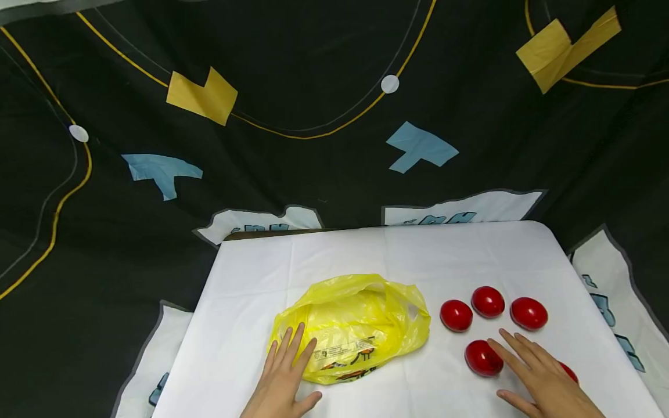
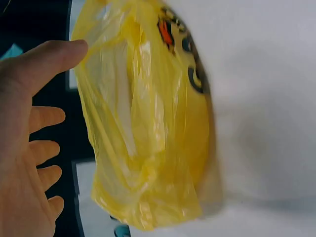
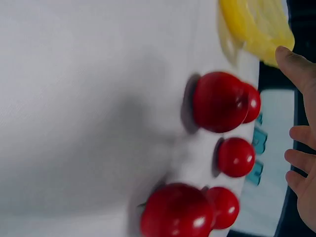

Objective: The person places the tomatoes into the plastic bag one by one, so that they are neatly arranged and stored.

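A yellow plastic bag (image 1: pixel 366 325) lies on the white-covered table, its mouth partly spread and dark print on its near side. My left hand (image 1: pixel 282 377), fingers straight and apart, is at the bag's near left edge; whether it touches the bag I cannot tell. In the left wrist view the thumb is beside the bag (image 2: pixel 148 123). Several glossy red tomatoes (image 1: pixel 456 316) sit to the right of the bag. My right hand (image 1: pixel 546 380) is spread over the nearer ones, holding nothing and partly hiding one tomato (image 1: pixel 568 372). A large tomato (image 3: pixel 175 212) shows low in the right wrist view.
White cloth (image 1: pixel 251 273) covers the table, whose far corners are rounded. Behind it hangs a black backdrop (image 1: pixel 303 180) with yellow lines, gold and blue patches. White lettered pieces (image 1: pixel 460 209) lie beyond the table's edges.
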A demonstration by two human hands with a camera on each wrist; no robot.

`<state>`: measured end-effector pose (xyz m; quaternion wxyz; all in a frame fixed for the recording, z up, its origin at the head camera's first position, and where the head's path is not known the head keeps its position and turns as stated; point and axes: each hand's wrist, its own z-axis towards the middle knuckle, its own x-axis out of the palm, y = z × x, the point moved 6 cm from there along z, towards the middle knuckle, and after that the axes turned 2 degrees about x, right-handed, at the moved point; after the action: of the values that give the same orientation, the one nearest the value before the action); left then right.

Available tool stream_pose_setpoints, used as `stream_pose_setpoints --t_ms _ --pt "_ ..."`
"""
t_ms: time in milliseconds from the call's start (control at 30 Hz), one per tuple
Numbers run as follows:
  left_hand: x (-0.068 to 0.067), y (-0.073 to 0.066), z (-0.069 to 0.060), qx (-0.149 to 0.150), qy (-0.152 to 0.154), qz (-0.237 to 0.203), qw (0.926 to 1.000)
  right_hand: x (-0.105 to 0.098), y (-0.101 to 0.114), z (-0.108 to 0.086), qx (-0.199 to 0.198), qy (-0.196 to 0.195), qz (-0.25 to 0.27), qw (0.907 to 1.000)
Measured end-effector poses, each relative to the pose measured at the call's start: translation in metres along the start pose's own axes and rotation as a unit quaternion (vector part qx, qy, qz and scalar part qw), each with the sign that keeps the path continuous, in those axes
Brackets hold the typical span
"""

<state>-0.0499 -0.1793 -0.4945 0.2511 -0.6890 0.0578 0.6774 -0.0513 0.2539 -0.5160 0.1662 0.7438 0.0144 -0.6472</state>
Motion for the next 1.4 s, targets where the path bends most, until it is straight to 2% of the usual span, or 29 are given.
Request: stream_pose_setpoints --t_ms 100,267,467,633,900,1167,1400 --pt "-0.005 0.011 0.005 -0.015 -0.029 0.008 0.9994 0.002 -0.013 -0.001 0.014 -0.009 0.002 0.9999" --pt "-0.014 0.03 0.02 -0.023 -0.078 0.015 0.9966 0.003 -0.035 -0.002 0.049 -0.012 0.033 0.9981" --pt "-0.016 0.049 0.033 -0.03 -0.119 -0.013 0.9923 0.011 -0.055 -0.006 0.097 0.004 0.04 0.9945" --pt "-0.006 0.066 0.032 -0.069 -0.12 -0.051 0.989 0.021 -0.068 -0.012 0.125 0.005 0.039 0.9914" --pt "0.019 0.089 0.022 -0.136 -0.1 -0.111 0.9794 0.036 -0.084 -0.02 0.147 -0.013 0.051 0.9877" --pt "0.044 0.1 0.012 -0.151 -0.091 -0.176 0.9685 0.063 -0.105 -0.026 0.181 0.002 0.078 0.9805" --pt "0.063 0.108 0.002 -0.178 -0.104 -0.221 0.953 0.07 -0.105 -0.031 0.176 0.035 0.09 0.9796"
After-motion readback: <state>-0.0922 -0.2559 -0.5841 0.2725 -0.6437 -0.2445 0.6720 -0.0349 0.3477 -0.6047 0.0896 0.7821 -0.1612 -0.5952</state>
